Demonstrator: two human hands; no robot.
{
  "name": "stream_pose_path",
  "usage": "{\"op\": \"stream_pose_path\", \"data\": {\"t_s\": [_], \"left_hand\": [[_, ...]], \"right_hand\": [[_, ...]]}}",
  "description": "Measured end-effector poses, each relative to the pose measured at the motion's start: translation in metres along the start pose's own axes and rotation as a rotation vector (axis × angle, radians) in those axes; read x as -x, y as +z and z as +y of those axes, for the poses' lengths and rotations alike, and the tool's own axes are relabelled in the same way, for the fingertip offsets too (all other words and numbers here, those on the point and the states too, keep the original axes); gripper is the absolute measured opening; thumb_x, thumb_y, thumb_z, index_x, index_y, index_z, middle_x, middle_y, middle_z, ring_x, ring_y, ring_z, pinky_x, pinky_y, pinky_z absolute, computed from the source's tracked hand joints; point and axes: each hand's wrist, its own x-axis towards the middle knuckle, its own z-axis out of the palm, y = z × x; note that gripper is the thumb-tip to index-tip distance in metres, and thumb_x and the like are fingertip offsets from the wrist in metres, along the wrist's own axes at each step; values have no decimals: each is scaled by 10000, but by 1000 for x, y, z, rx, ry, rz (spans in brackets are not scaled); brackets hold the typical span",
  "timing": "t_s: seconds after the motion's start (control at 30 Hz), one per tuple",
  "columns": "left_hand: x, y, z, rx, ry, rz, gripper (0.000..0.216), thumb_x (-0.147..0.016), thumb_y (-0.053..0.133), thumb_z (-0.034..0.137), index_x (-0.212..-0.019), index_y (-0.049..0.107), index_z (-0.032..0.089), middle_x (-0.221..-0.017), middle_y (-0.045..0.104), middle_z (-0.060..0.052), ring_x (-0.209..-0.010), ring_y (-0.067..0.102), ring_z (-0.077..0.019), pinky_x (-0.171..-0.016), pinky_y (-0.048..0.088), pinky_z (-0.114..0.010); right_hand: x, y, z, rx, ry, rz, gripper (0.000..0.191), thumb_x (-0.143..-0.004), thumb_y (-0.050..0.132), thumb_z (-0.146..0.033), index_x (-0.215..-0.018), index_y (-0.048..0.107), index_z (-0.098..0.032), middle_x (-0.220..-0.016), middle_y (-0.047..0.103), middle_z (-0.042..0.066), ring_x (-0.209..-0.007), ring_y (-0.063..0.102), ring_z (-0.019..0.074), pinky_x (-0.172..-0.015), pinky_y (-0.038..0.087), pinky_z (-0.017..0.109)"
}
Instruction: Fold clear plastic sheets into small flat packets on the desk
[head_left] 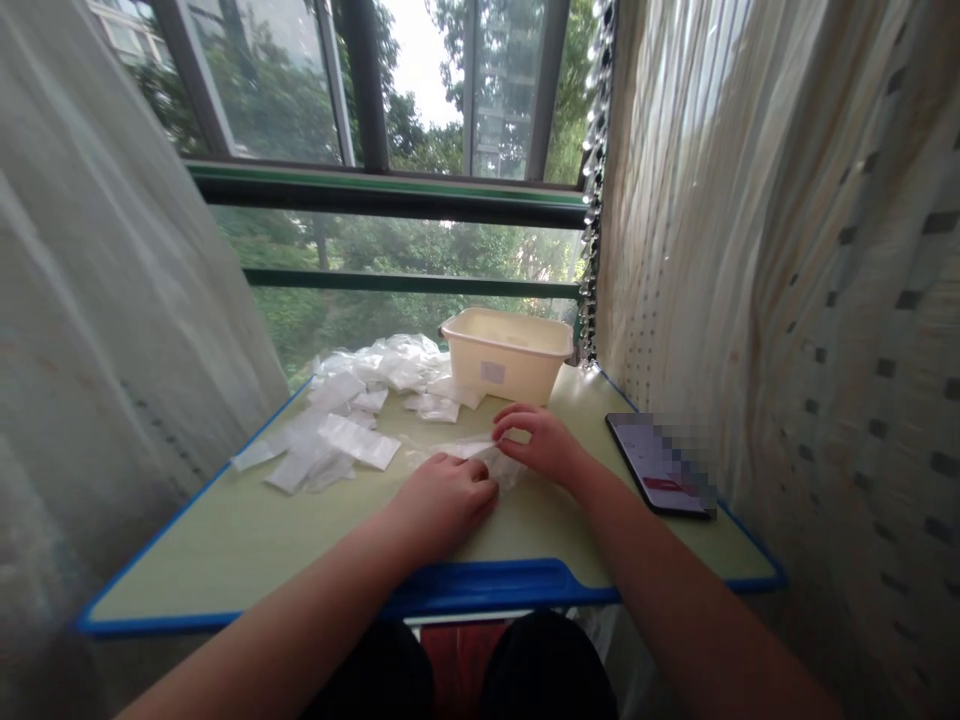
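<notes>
My left hand [444,497] rests near the table's front edge with its fingers curled onto one end of a small clear plastic bag [471,450]. My right hand [541,441] pinches the other end of the same bag with thumb and fingers. The bag lies flat on the pale green table [247,540] between both hands. Further back and to the left lies a loose pile of similar clear plastic bags [360,400].
A cream plastic bin [507,352] stands at the back of the table by the window. A dark phone [660,464] lies at the right. Curtains hang on both sides, and the table has a blue rim [480,590].
</notes>
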Motion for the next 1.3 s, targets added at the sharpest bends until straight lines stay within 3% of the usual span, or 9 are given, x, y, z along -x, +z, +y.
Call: {"op": "stream_pose_path", "data": {"t_s": [0.2,0.3,0.4,0.5,0.6,0.73,0.93,1.13,1.3], "left_hand": [[7,2,0,-12,-29,60,192,-850,422,251,-854,605,194,-922,621,-61,-766,584,-191,-706,451,-324],[13,0,2,16,-50,138,187,-845,435,262,-807,600,183,-979,607,-71,-781,584,-176,-691,461,-293],[19,-6,1,28,-92,267,228,-850,428,281,-727,588,174,-871,616,-55,-709,576,-150,-644,462,-264],[24,-12,-7,-59,-139,397,200,-809,507,315,-905,603,167,-952,604,-91,-861,562,-215,-746,460,-335],[28,-11,-21,-167,-137,340,421,-754,590,303,-1152,521,187,-1205,505,-138,-1102,446,-308,-897,374,-466],[34,-2,-30,-132,-108,203,304,-788,543,255,-1085,569,196,-1150,564,-114,-1058,492,-277,-867,405,-436],[34,0,-29,-81,-77,183,199,-834,469,190,-968,616,198,-1056,630,-67,-964,552,-235,-814,430,-396],[34,6,-37,-56,-43,163,248,-838,467,165,-1047,595,197,-1096,623,-74,-1002,555,-240,-815,449,-395],[35,9,-42,29,8,186,321,-849,419,124,-1121,569,208,-1137,603,-76,-1042,549,-221,-855,456,-366]], "right_hand": [[4,-2,-2,35,-26,-115,68,-699,638,-217,-734,695,-205,-866,626,41,-800,579,138,-773,446,260],[6,1,0,77,-25,-147,84,-697,644,-237,-748,704,-208,-845,629,40,-781,576,141,-758,446,265],[7,3,1,122,-39,-151,82,-695,643,-237,-744,704,-214,-824,628,32,-781,570,146,-763,437,274],[8,2,-1,124,-39,-167,86,-697,634,-222,-749,704,-218,-837,624,28,-790,570,144,-770,433,270],[8,-1,-5,81,7,-202,102,-698,628,-217,-765,705,-219,-895,617,32,-784,579,137,-768,440,262],[9,-10,-11,33,94,-268,138,-668,652,-251,-789,713,-225,-958,612,36,-819,586,154,-797,438,273],[9,-28,-19,-79,194,-431,191,-690,616,-270,-847,717,-228,-945,642,28,-845,592,169,-800,437,264],[7,-26,-18,-32,221,-312,203,-714,551,-178,-836,710,-204,-909,641,33,-825,583,156,-777,437,249],[8,-20,-11,21,183,-313,167,-709,581,-198,-813,711,-195,-886,626,41,-804,581,153,-789,430,263]]}}
